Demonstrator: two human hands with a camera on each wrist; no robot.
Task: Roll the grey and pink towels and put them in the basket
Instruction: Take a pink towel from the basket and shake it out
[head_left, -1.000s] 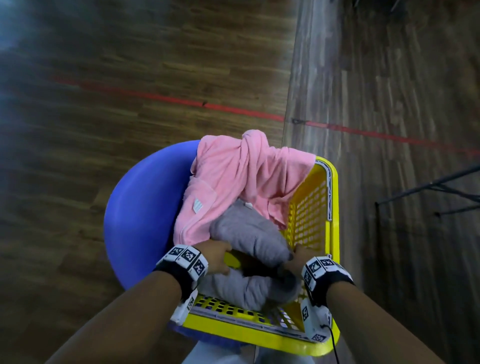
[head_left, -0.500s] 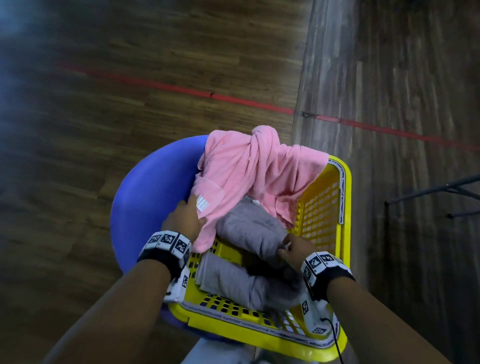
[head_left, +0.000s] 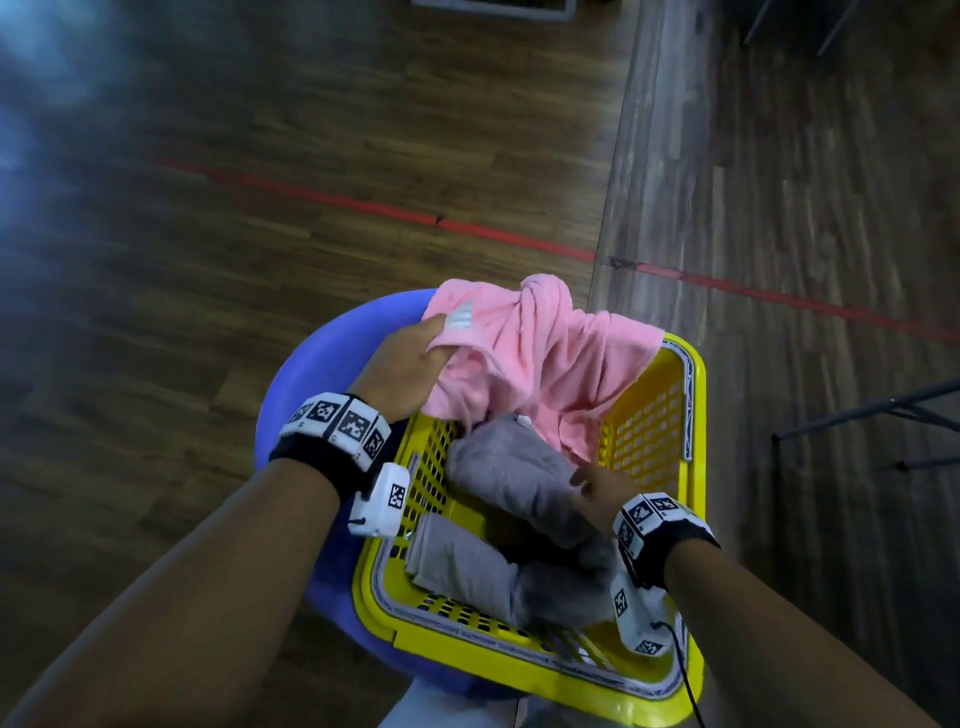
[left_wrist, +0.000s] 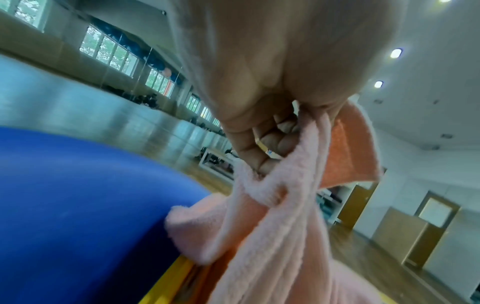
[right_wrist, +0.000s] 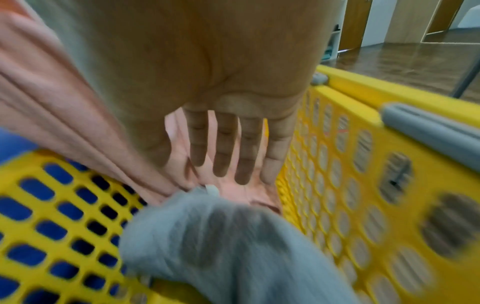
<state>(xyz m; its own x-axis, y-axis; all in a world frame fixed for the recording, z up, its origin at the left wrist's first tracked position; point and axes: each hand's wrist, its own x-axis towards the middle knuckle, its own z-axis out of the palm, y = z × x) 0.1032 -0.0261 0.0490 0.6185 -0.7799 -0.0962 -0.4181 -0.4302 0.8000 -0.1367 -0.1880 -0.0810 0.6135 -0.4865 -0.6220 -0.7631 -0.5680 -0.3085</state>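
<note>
Left hand (head_left: 402, 364) is gripping the pink towel (head_left: 540, 358), bunched over the basket (head_left: 649, 421) rim beside it. Right hand (head_left: 602, 491), fingers straight, is hovering over the grey towel (head_left: 511, 480) inside. Pink one likely needs lifting clear for rolling, without dragging the grey.

Basket (head_left: 654, 415) on ball (head_left: 322, 364); two rolled towels (head_left: 514, 483) inside; loose towel (head_left: 545, 353) over far rim.

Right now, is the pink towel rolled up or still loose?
Loose. The pink towel is bunched and draped over the yellow basket rim, unrolled; the left hand grips one edge.
</note>
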